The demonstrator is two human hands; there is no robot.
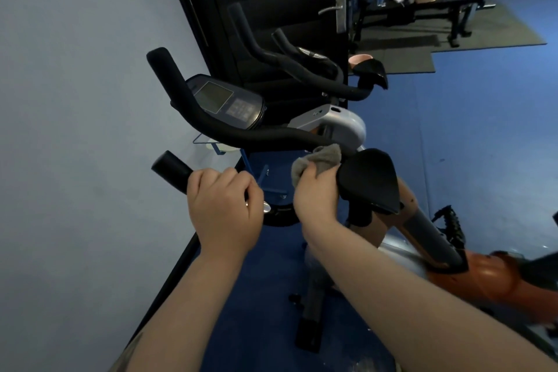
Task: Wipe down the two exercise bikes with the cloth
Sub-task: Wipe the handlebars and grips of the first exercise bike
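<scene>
Dim, bluish indoor light, soft focus throughout, wide-angle bending at edges.

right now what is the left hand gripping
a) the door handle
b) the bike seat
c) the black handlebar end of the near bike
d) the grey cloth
c: the left hand is curled around the black handlebar end, while the grey cloth is in the right hand.

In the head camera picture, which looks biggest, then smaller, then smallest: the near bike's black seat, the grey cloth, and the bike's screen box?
1. Black seat, the largest.
2. Screen box.
3. Grey cloth, though the right hand hides part of it.
</scene>
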